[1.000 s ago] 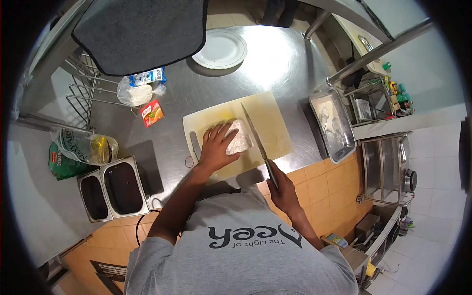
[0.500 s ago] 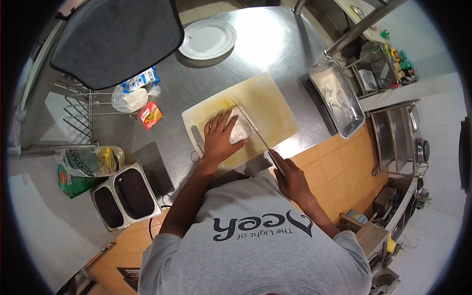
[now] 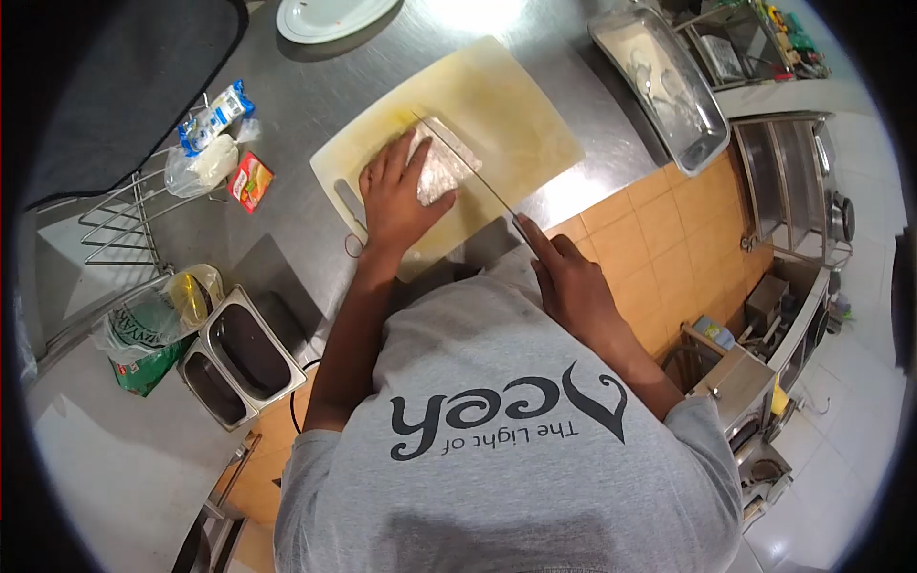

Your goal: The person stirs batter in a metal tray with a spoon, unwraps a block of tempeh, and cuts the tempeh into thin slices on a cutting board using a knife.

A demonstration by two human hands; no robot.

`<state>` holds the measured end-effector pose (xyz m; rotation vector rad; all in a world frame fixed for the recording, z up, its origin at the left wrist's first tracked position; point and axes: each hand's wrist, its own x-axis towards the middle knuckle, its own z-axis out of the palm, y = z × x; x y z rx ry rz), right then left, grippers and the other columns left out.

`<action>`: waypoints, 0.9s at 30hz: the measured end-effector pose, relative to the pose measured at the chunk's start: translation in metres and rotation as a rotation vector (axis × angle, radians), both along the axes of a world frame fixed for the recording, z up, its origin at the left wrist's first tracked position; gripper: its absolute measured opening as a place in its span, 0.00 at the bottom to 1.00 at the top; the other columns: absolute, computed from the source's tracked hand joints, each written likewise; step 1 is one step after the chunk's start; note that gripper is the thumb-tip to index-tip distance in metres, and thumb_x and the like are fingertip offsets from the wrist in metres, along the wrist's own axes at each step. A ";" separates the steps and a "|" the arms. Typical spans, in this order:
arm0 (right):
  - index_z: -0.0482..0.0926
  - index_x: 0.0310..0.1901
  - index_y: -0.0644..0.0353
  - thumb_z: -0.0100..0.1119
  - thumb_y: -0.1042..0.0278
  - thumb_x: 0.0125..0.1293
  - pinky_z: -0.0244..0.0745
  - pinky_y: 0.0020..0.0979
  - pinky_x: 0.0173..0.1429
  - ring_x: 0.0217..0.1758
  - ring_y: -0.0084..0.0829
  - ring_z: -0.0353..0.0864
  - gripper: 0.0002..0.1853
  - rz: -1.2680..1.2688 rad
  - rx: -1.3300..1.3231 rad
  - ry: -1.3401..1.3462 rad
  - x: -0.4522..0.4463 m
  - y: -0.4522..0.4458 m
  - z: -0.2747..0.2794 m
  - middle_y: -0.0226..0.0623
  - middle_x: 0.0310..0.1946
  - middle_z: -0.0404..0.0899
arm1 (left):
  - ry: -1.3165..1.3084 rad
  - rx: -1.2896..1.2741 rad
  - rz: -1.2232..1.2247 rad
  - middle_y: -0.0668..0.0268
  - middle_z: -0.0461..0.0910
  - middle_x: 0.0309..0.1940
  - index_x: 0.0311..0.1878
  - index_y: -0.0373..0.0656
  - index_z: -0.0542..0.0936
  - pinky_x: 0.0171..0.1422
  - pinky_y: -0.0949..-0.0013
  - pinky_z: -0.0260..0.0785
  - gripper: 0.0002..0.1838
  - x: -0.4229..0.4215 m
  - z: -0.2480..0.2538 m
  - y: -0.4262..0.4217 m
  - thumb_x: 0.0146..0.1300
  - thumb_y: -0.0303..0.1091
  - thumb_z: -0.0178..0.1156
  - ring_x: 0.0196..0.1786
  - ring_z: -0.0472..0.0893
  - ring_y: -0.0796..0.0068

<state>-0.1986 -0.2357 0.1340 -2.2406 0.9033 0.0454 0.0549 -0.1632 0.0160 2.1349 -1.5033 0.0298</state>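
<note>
On the yellowish cutting board (image 3: 521,124) lies a pale, whitish block (image 3: 445,172). My left hand (image 3: 396,205) rests on the block's left side, its fingers spread over it. My right hand (image 3: 573,286) is closed round the handle of a long knife (image 3: 468,164). The blade runs up and to the left across the upper right part of the block; whether it cuts into it I cannot tell. Near the board's left corner are its handle slot and a thin ring.
A white plate (image 3: 330,14) stands beyond the board. A metal tray (image 3: 702,153) with pale residue is at the right. Food packets, including a red one (image 3: 250,182), lie at the left by a wire rack (image 3: 124,229). Two dark-filled metal containers (image 3: 250,349) stand lower left.
The camera view has shifted and turned, so the board and table sit higher and further left. The blade now lies across the block instead of beside it. My left hand stays on the block.
</note>
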 end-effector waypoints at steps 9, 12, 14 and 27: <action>0.61 0.76 0.41 0.54 0.72 0.70 0.79 0.50 0.38 0.33 0.56 0.82 0.34 0.036 0.018 0.006 0.002 -0.005 0.008 0.53 0.38 0.78 | -0.004 0.039 0.010 0.65 0.68 0.72 0.68 0.50 0.75 0.73 0.51 0.54 0.42 -0.001 0.004 0.000 0.50 0.56 0.73 0.72 0.67 0.59; 0.61 0.76 0.41 0.55 0.73 0.69 0.79 0.49 0.38 0.33 0.54 0.82 0.34 0.046 0.020 -0.004 -0.001 -0.009 0.007 0.52 0.37 0.78 | -0.002 0.044 0.014 0.65 0.68 0.71 0.68 0.50 0.75 0.73 0.52 0.54 0.42 -0.001 0.004 0.000 0.49 0.57 0.74 0.72 0.67 0.59; 0.61 0.76 0.42 0.55 0.73 0.69 0.79 0.49 0.38 0.33 0.53 0.82 0.34 0.054 0.010 -0.007 -0.002 -0.013 0.005 0.51 0.37 0.78 | -0.004 0.021 0.008 0.65 0.68 0.71 0.67 0.51 0.76 0.73 0.52 0.54 0.40 -0.001 0.003 0.000 0.51 0.56 0.73 0.71 0.67 0.59; 0.61 0.76 0.40 0.55 0.72 0.70 0.79 0.49 0.38 0.33 0.53 0.81 0.34 0.057 0.002 -0.025 0.005 -0.012 0.004 0.49 0.37 0.77 | 0.025 -0.086 0.023 0.66 0.73 0.69 0.63 0.51 0.81 0.72 0.53 0.58 0.22 0.003 -0.005 0.000 0.66 0.42 0.61 0.68 0.71 0.56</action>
